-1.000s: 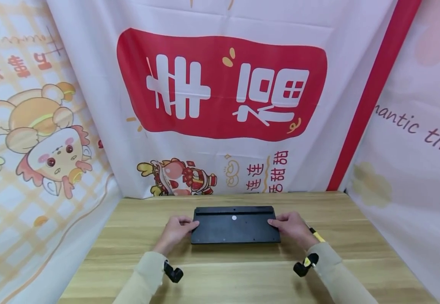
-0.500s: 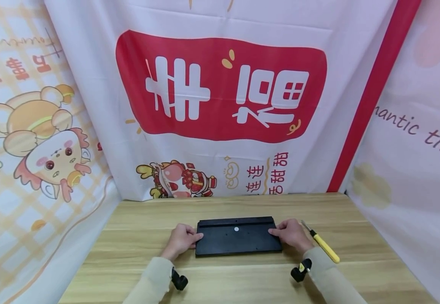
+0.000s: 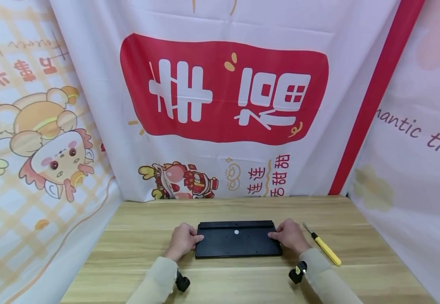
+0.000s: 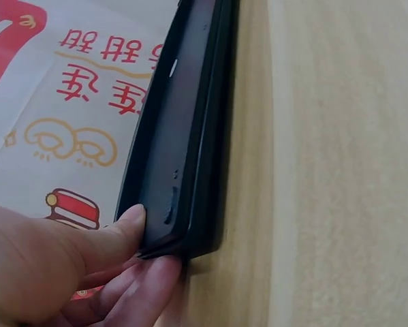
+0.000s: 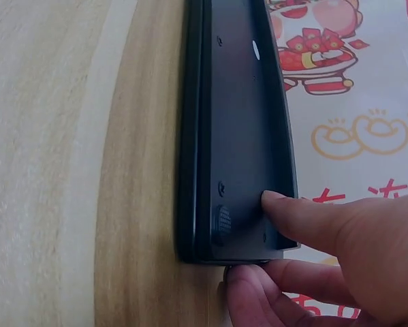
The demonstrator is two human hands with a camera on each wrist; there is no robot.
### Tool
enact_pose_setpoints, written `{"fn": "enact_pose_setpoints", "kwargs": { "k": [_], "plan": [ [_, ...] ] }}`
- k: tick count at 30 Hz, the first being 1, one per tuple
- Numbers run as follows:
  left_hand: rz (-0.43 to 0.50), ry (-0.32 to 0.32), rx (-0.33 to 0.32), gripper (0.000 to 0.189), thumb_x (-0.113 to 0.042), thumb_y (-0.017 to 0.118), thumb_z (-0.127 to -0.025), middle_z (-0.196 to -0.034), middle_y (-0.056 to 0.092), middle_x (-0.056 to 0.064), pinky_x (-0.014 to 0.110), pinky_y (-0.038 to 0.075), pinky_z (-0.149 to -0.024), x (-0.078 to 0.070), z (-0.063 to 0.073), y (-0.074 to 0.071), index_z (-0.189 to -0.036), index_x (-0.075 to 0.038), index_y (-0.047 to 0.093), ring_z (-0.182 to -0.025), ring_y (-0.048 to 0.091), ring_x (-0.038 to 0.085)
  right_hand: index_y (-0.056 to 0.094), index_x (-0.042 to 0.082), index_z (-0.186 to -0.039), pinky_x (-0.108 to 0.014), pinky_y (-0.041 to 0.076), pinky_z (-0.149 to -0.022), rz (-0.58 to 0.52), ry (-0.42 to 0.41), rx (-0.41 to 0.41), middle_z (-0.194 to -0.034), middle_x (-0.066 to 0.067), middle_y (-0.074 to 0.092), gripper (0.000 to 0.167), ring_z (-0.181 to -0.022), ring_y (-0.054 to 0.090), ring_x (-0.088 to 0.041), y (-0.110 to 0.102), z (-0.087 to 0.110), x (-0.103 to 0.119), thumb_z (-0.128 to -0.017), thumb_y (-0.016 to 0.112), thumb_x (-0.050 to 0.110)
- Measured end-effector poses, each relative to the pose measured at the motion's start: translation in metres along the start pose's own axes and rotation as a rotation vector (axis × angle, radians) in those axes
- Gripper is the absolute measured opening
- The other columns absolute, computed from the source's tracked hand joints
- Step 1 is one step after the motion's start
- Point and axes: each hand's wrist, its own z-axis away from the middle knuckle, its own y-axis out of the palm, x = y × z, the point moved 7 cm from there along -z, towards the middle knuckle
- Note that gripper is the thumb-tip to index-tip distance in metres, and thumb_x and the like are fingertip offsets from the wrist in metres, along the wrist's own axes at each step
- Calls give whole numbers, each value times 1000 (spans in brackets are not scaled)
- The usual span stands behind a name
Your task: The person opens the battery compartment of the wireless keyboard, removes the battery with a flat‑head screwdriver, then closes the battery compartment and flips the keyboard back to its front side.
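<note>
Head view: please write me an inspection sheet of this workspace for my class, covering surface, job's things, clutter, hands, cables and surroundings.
Surface: wood-grain table.
Job's things: flat black panel with a white dot.
Clutter: yellow-handled tool, lying to the right of the right hand.
Hands: left hand pinches the panel's left end; right hand pinches its right end.
Cables: nothing seen.
Surroundings: printed cloths behind and at both sides.

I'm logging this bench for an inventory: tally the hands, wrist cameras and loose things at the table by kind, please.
Left hand and right hand: 2
Left camera and right camera: 2
Black panel: 1
Screwdriver: 1
Total: 6
</note>
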Motion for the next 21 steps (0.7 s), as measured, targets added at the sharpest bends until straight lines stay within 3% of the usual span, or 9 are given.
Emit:
{"fn": "enact_pose_setpoints", "kwargs": {
  "k": [7, 12, 15, 18, 21],
  "plan": [
    [-46, 42, -65, 30, -15, 87, -88, -58, 68, 1, 24, 51, -48, -3, 2, -2, -63, -6, 72, -47, 64, 11, 41, 18, -50, -23, 24, -46, 55, -56, -27, -47, 9, 32, 60, -44, 31, -9, 3, 1, 5, -89, 85, 26],
    [-45, 28, -35, 33, -16, 86, -89, -56, 65, -1, 24, 51, -51, 0, 1, -2, -62, -5, 69, -49, 65, 11, 41, 19, -51, -23, 25, -45, 53, -38, -4, -48, 9, 31, 60, -44, 32, -9, 5, 0, 3, -90, 85, 26],
    [-50, 5, -16, 28, -18, 87, -89, -59, 66, -3, 24, 49, -55, 4, 0, -4, -68, -8, 72, -54, 64, 11, 49, 16, -54, -23, 29, -45, 67, -65, 16, -49, 7, 40, 52, -46, 38, -10, 1, -1, 6, -89, 86, 25],
    [-57, 27, -10, 18, -18, 86, -89, -68, 69, -1, 27, 49, -60, 4, -2, -8, -80, -7, 75, -62, 63, 13, 64, 9, -67, -27, 38, -50, 104, -119, 25, -60, 1, 55, 34, -55, 49, -14, -10, -3, 12, -87, 87, 23],
    [-52, 52, -3, 15, -17, 85, -90, -82, 72, 2, 31, 55, -69, 4, -6, -11, -96, -5, 77, -74, 64, 14, 75, 1, -93, -34, 51, -65, 159, -215, 31, -83, -6, 67, 24, -74, 59, -18, -22, -7, 22, -87, 88, 21]
  ]
}}
